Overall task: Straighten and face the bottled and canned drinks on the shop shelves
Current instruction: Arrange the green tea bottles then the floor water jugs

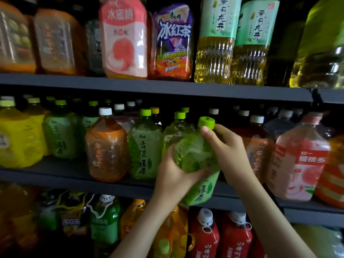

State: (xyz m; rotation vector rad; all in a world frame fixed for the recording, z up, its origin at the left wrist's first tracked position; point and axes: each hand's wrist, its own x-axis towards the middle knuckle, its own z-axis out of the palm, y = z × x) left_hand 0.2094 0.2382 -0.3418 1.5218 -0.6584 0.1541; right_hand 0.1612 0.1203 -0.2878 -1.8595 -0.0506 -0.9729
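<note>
The green tea bottle (193,157) is off its spot, held tilted in front of the middle shelf (74,183). Its green cap (206,122) leans up and to the right, and its base hangs below the shelf's front edge. The left hand (173,175) has its fingers curled round the lower body of the bottle. The right hand (227,146) wraps the shoulder just under the cap. The upper label is too blurred to read, so I cannot tell which way it faces.

The main risk, as I judge it, is a slip. The bottle is large and full, and its plastic looks slick, so twisting it to face the label could loosen either grip. The red-labelled bottles (204,237) on the shelf below stand right under it. Swinging the base back in could also catch the shelf's front edge, or knock the matching green tea bottle (145,146) just to the left into the orange-labelled tea bottle (106,146) beside it.

The open slot lies at the front edge, between that matching bottle and the brown tea bottle (260,146) behind the right wrist. A paler green bottle (175,131) stands at the back of it. The pink peach drink (297,161) stands further right, near the front edge. Headroom is tight, because the upper shelf (149,86) sits not far above the row of caps. The base likely needs lifting clear of the edge before the bottle goes upright.
</note>
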